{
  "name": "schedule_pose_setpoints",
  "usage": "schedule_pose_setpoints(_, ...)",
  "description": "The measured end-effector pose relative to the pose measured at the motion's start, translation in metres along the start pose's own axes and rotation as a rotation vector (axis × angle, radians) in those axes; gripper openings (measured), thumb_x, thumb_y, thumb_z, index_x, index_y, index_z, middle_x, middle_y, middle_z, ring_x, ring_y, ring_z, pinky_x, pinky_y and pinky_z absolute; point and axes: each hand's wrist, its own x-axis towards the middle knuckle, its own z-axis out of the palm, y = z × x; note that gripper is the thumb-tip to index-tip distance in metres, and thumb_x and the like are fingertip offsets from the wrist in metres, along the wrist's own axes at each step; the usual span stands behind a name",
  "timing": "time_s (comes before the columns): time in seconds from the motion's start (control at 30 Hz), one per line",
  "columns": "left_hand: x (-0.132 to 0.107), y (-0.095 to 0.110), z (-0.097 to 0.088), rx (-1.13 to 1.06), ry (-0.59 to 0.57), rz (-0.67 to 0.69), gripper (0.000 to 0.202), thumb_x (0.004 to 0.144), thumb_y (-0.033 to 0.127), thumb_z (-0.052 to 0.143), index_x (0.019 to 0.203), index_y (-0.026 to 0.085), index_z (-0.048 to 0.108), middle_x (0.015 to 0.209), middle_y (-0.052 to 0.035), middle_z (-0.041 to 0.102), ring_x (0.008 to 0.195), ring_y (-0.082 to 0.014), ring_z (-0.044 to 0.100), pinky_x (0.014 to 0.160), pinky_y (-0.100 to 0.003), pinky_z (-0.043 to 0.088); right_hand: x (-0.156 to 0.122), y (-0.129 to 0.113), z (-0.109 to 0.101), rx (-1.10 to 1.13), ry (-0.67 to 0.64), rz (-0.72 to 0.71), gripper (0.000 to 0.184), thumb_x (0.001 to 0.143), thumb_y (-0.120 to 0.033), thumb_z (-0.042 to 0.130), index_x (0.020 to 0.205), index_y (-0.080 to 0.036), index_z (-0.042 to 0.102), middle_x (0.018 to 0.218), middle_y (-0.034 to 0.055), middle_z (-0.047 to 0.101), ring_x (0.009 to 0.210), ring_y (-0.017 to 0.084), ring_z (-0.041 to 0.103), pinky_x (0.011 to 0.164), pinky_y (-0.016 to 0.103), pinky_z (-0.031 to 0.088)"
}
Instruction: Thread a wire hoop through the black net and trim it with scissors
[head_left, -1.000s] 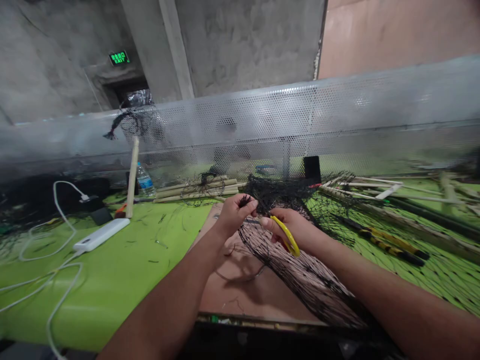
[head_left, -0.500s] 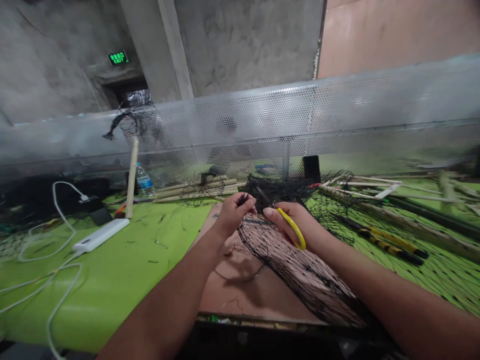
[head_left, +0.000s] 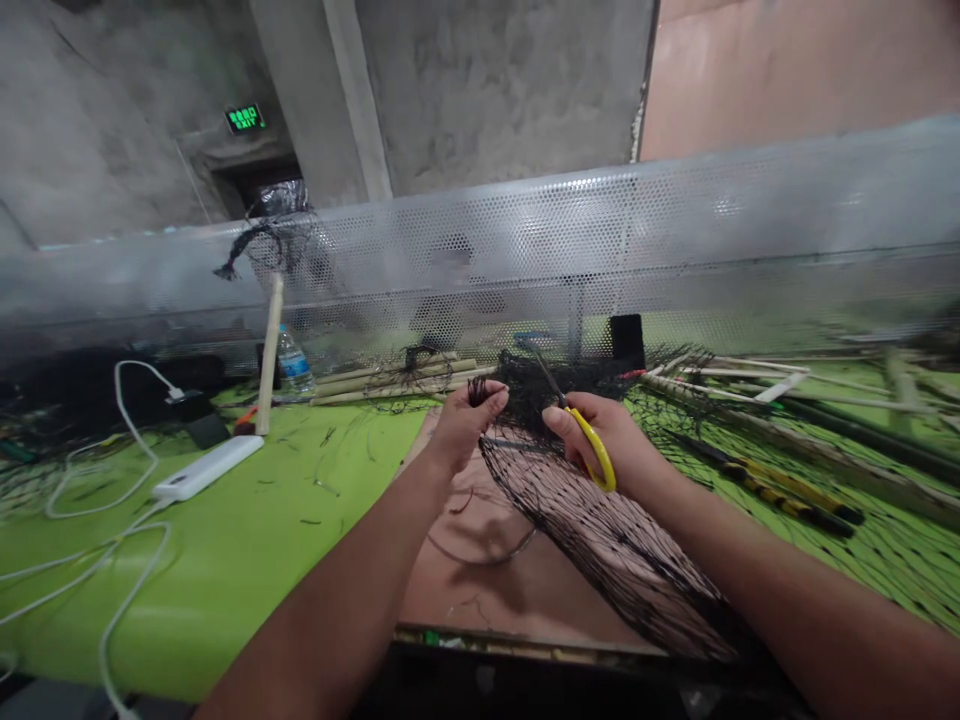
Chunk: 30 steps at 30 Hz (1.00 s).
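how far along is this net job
Partway, by the look of it. Done: cut black strands lie scattered on the green table. In hand: the left hand pinches a tuft of net, and the right hand holds yellow scissors. Remaining: most of the long black net lies bunched below the hands.

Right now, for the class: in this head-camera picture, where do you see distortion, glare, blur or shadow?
In the head view, the perforated metal screen bows from lens distortion, with pale glare along its top; things behind it look hazy; the yellow scissors and net look fairly sharp; shadow lies below the left hand on the brown board.
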Motion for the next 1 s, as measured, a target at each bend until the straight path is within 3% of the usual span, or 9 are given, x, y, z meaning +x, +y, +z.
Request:
schedule_pose_setpoints(0.1, 0.000, 0.000, 0.001, 0.029, 0.045, 0.014, 0.032, 0.067, 0.043, 0.072, 0.075, 0.013, 0.063, 0.054, 0.0063, 0.039, 0.047, -0.0033, 0.028, 0.045, -0.020, 0.022, -0.001, 0.000, 0.001, -0.018, -0.078, 0.002, 0.041, 0.075, -0.059, 0.056, 0.069, -0.020, 0.042, 0.052, -0.0030, 0.049, 0.043, 0.011, 0.047, 0.041, 0.022, 0.033)
schedule_pose_setpoints(0.23, 0.000, 0.002, 0.000, 0.024, 0.078, 0.010, 0.033, 0.069, 0.042, 0.071, 0.086, 0.015, 0.066, 0.052, 0.0069, 0.033, 0.045, -0.0039, 0.023, 0.043, -0.021, 0.016, 0.000, 0.004, 0.002, -0.153, -0.166, -0.047, 0.039, 0.077, -0.056, 0.055, 0.072, -0.019, 0.047, 0.057, -0.0014, 0.052, 0.048, 0.011, 0.045, 0.044, 0.023, 0.031)
schedule_pose_setpoints(0.53, -0.007, 0.010, 0.000, 0.202, -0.078, 0.047, 0.019, 0.074, 0.035, 0.061, 0.070, 0.016, 0.061, 0.050, 0.0051, 0.037, 0.047, -0.0075, 0.030, 0.049, -0.023, 0.026, 0.001, 0.011, 0.003, -0.383, -0.160, -0.163, 0.040, 0.077, -0.056, 0.056, 0.067, -0.019, 0.045, 0.060, -0.0030, 0.044, 0.056, 0.011, 0.038, 0.050, 0.023, 0.027)
schedule_pose_setpoints(0.77, -0.008, 0.013, 0.002, 0.385, -0.072, 0.198, 0.015, 0.073, 0.025, 0.056, 0.062, 0.016, 0.053, 0.059, 0.0033, 0.043, 0.059, -0.0094, 0.038, 0.057, -0.022, 0.031, 0.001, 0.013, 0.005, -0.354, -0.203, -0.119, 0.041, 0.079, -0.057, 0.055, 0.071, -0.018, 0.048, 0.063, 0.0003, 0.053, 0.056, 0.012, 0.045, 0.049, 0.022, 0.029)
schedule_pose_setpoints(1.0, -0.010, 0.016, 0.003, 0.542, -0.156, 0.224, 0.019, 0.074, 0.025, 0.055, 0.060, 0.015, 0.049, 0.058, 0.0039, 0.042, 0.059, -0.0088, 0.037, 0.057, -0.022, 0.031, -0.003, 0.006, 0.006, -0.337, -0.224, -0.071, 0.043, 0.081, -0.059, 0.050, 0.071, -0.017, 0.049, 0.061, 0.0006, 0.056, 0.048, 0.009, 0.041, 0.045, 0.022, 0.028)
